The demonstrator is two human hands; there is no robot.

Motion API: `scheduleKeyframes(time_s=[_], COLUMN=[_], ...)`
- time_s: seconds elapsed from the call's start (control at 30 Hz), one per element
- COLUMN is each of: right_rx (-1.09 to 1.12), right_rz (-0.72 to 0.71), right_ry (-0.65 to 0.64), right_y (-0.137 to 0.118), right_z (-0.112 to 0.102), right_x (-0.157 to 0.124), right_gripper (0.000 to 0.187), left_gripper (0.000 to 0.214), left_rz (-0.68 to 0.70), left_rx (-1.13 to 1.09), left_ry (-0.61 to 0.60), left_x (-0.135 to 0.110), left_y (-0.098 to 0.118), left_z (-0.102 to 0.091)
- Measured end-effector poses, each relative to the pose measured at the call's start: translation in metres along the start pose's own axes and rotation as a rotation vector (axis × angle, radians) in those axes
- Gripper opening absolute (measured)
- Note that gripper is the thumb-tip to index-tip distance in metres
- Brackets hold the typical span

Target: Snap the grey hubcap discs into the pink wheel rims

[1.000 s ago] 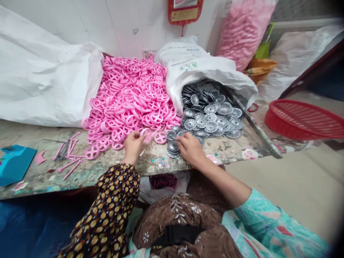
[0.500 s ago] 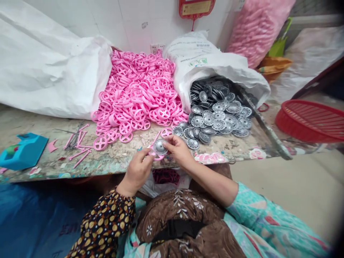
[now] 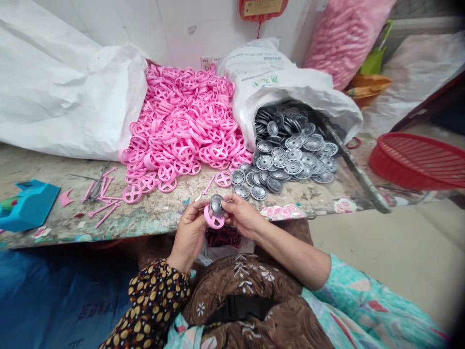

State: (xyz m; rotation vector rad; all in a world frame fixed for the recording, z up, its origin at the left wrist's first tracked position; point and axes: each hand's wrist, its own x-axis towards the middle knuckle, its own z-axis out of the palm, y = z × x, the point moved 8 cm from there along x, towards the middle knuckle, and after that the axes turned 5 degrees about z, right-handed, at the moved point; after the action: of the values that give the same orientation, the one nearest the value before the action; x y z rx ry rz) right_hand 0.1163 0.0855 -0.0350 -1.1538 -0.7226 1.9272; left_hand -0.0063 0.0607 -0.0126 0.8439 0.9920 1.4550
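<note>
Pulling back from the pink pile (image 3: 185, 121) and grey pile (image 3: 290, 150), your left hand (image 3: 189, 235) and right hand (image 3: 242, 216) now meet off the desk (image 3: 152, 213) edge. Left fingers grip the pink wheel (image 3: 211, 223); right fingers hold the grey disc (image 3: 217, 204) against it, so both parts touch between your fingertips.

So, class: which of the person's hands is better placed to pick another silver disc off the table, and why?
Probably right. The right hand, pinching a silver disc, sits nearest the loose silver discs; the left hand, gripping the pink wheel, is farther off.
</note>
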Motion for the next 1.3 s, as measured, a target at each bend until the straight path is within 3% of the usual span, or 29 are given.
scheduleKeyframes(time_s=[0.1,0.2,0.37,0.47,0.53,0.67,0.8,0.97,1.03,1.3], right_rx=[-0.054,-0.184,-0.602,-0.884,-0.958,-0.865,-0.844,-0.879,-0.813,-0.490], right_rz=[-0.103,-0.220,-0.563,-0.712,-0.780,-0.655,-0.539,-0.515,-0.480,-0.272], right_ry=[0.055,0.120,0.178,0.138,0.141,0.058,-0.088,0.101,0.117,-0.218], right_y=[-0.004,-0.012,-0.041,-0.047,-0.050,-0.048,-0.042,-0.037,-0.031,-0.017], right_z=[-0.003,-0.008,0.002,0.021,0.026,0.021,0.026,0.020,0.016,0.016], right_x=[0.001,0.002,-0.021,-0.039,-0.045,-0.035,-0.034,-0.040,-0.035,-0.022], right_gripper=[0.032,0.028,0.015,0.010,0.011,0.027,0.014,0.005,0.005,0.024], left_gripper=[0.027,0.017,0.020,0.014,0.011,0.018,0.022,0.024,0.025,0.032], left_rz=[-0.200,-0.339,-0.304,-0.265,-0.232,-0.195,-0.157,-0.147,-0.149,-0.191], left_rx=[-0.244,-0.347,-0.417,-0.435,-0.442,-0.391,-0.208,-0.065,-0.035,0.049], left_ry=[0.091,0.122,0.127,0.142,0.116,0.002,-0.020,0.023,0.034,-0.017], left_x=[-0.006,-0.012,-0.012,-0.013,-0.014,-0.017,-0.019,-0.021,-0.022,-0.025], left_y=[-0.016,-0.025,-0.018,-0.018,-0.017,-0.012,-0.009,-0.016,-0.019,-0.018], left_z=[0.003,0.008,0.014,0.016,0.019,0.025,0.023,0.016,0.013,0.013])
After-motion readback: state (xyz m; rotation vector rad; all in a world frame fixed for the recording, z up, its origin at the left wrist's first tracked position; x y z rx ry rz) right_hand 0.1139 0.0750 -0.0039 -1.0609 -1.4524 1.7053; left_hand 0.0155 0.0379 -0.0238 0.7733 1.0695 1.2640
